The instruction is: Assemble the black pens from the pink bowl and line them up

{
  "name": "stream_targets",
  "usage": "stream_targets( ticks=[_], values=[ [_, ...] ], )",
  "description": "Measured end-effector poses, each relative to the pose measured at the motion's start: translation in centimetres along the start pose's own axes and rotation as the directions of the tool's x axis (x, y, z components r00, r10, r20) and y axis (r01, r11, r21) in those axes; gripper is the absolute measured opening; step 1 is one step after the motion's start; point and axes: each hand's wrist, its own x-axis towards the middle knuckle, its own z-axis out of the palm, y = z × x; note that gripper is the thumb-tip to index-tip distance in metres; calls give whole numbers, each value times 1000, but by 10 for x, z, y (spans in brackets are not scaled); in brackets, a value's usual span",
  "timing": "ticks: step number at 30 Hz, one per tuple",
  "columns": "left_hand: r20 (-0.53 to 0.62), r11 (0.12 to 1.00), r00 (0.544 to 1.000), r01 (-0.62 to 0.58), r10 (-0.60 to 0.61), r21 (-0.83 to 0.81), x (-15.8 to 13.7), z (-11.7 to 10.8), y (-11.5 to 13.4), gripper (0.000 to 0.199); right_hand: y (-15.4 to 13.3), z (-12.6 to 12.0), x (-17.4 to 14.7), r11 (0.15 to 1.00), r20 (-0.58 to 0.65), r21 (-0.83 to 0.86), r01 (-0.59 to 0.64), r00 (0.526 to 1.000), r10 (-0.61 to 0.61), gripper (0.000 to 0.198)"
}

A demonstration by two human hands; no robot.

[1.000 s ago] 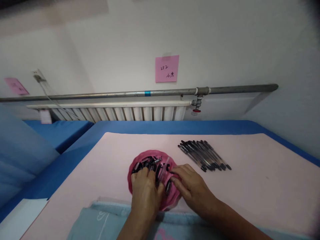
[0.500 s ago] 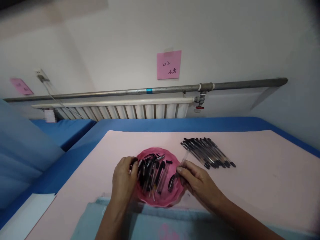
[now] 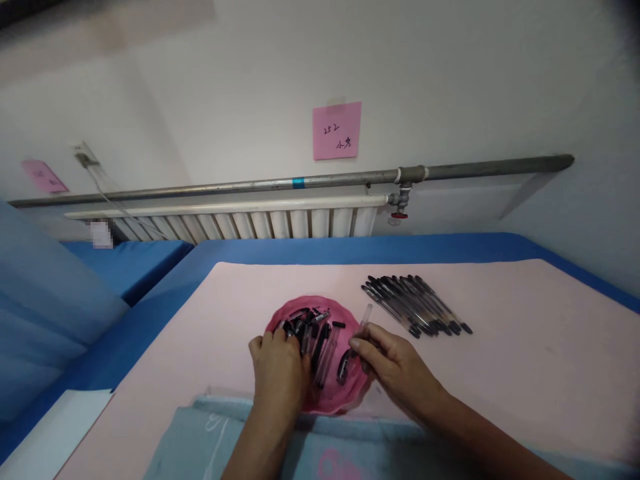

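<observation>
My right hand (image 3: 393, 357) pinches a clear pen barrel (image 3: 367, 315) at the right rim of a pink scalloped dish (image 3: 345, 400). The barrel tilts up, with its top end free. Over the dish's left side, my left hand (image 3: 280, 370) reaches down among the pen parts with its fingers curled; its fingertips are hidden, so what they grip does not show. Black caps (image 3: 300, 327) and clear barrels (image 3: 327, 357) fill the dish. One black cap (image 3: 343, 367) lies apart near the right wall. A row of assembled black pens (image 3: 415, 305) rests behind my right hand.
Pink sheeting (image 3: 525, 347) covers the blue-edged table (image 3: 310, 250). Folded light-blue cloth (image 3: 190, 437) lies at the near edge. Behind are a white radiator (image 3: 273, 223), a metal pipe (image 3: 225, 188) and a red-handled valve (image 3: 400, 215). A blue curtain (image 3: 45, 307) hangs at left.
My left hand has moved right and toward me, from the dish's left rim to over the pen parts. My right hand keeps the barrel nearly in place. The pen row is unchanged.
</observation>
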Motion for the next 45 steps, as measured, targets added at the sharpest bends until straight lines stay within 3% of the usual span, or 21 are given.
stream_targets(
  ticks=[5, 7, 8, 9, 11, 13, 14, 16, 18, 25, 33, 40, 45],
  values=[
    [23, 990, 1000, -6, 9, -143, 0, -2, -4, 22, 3, 0, 2, 1000, -7, 2, 6, 1000, -6, 22],
    [-21, 944, 1000, 11, -19, -329, 0, -3, -7, 21, 5, 0, 3, 1000, -12, 16, 14, 1000, -14, 23],
    [-26, 877, 999, 21, -38, -480, 0, -4, -9, 19, 5, 0, 3, 999, -10, 29, 13, 1000, -13, 24],
    [-9, 759, 998, 39, -59, -650, 0, -5, -10, 18, 4, 0, 2, 999, -3, 47, 6, 1000, -6, 24],
    [72, 380, 993, 102, -93, -919, 0, -8, -11, 16, 0, 1, -2, 997, 36, 77, -15, 999, 13, 26],
    [165, -17, 979, 164, -123, -986, 0, -12, -10, 17, -7, 1, -7, 999, 96, 46, 0, 995, -5, 26],
    [199, -166, 970, 175, -137, -970, 1, -14, -10, 20, -11, 1, -9, 999, 121, -2, 36, 992, -36, 25],
    [235, -354, 960, 168, -153, -920, 2, -16, -9, 26, -16, 2, -13, 983, 172, -123, 137, 978, -115, 24],
    [243, -440, 957, 152, -160, -885, 3, -17, -8, 29, -17, 2, -15, 945, 224, -234, 230, 958, -177, 23],
    [186, -499, 965, 69, -187, -864, 2, -16, -5, 28, -9, 7, -15, 782, 358, -468, 410, 898, -256, 20],
    [193, -450, 960, 84, -203, -889, 0, -19, 1, 30, -11, 6, -17, 754, 372, -506, 418, 895, -246, 19],
    [150, -319, 980, 101, -132, -942, -3, -12, 3, 24, -10, 7, -16, 773, 366, -507, 382, 907, -208, 20],
    [161, -211, 987, 163, 27, -964, -8, -11, 4, 30, -15, 6, -14, 901, 276, -348, 257, 947, -164, 20]
  ],
)
